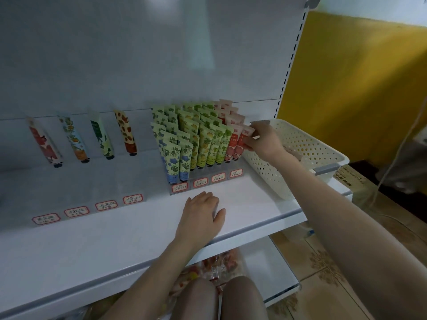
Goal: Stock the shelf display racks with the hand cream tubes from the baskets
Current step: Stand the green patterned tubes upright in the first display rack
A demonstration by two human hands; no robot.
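Observation:
A clear display rack (205,181) on the white shelf (143,229) holds rows of blue-flower, yellow and green hand cream tubes (203,144), with pink tubes in its right lane. My right hand (263,140) pinches a pink tube (245,137) at the front of that right lane. My left hand (201,215) rests flat on the shelf in front of the rack, fingers relaxed. A second clear rack (87,204) on the left holds single tubes (76,139), one per lane. A white perforated basket (307,153) stands to the right of the full rack.
Red-bordered price labels (218,177) line the fronts of both racks. The basket overhangs the shelf's right end. A lower shelf holds bagged snacks (217,266). A yellow wall (360,88) and a tiled floor lie to the right.

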